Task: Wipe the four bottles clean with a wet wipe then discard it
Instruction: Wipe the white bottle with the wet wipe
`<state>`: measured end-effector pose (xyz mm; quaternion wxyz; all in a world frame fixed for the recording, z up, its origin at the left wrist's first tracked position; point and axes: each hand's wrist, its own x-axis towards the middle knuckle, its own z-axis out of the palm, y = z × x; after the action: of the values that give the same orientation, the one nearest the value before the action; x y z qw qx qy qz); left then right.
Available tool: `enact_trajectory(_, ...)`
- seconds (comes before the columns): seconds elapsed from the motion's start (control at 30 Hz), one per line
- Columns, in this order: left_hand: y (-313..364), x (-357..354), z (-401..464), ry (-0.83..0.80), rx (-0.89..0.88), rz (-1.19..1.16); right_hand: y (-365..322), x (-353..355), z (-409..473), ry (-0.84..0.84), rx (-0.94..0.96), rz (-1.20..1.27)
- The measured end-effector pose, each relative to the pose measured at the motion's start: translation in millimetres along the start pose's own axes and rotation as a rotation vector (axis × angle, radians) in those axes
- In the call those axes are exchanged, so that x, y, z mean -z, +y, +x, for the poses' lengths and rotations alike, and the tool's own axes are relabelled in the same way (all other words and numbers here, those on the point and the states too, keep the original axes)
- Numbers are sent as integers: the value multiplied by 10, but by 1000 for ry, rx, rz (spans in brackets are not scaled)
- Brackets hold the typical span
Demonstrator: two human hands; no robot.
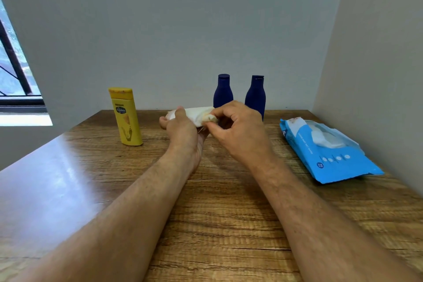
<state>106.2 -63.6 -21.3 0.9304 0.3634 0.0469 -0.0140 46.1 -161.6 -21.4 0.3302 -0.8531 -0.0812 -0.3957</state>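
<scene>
Both hands working a wipe-wrapped bottle, frame centre.

Left hand [180, 126] is gripping a bottle swathed in the wet wipe [196, 115], long axis running left-right; right hand [238, 128] is pinching the damp, creased wipe at its right end. Glossy yellow bottle [126, 117] stands left, two matte navy bottles [238, 96] behind, crinkly blue wipes pack [325, 151] right, on the woodgrain table [217, 213].

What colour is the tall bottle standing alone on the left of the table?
Yellow, cap included: the tall yellow plastic bottle with a dark label near its top. The head view, the only one, shows it.
</scene>
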Motion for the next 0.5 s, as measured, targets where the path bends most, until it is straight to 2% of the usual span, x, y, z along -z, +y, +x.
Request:
enact_trajectory(0.13, 10, 28, 76, 38, -49, 72, -41, -29, -29, -95, 75, 0)
enact_trajectory(0.23, 14, 28, 106, 6, -40, 16, -45, -29, -26, -26, 59, 9)
enact_trajectory(0.4, 22, 48, 129, -40, -15, -62, -5, -25, 22, 92, -127, 102)
enact_trajectory(0.5, -2, 53, 130, -35, -18, -65, 4, -11, 27, 105, -134, 109)
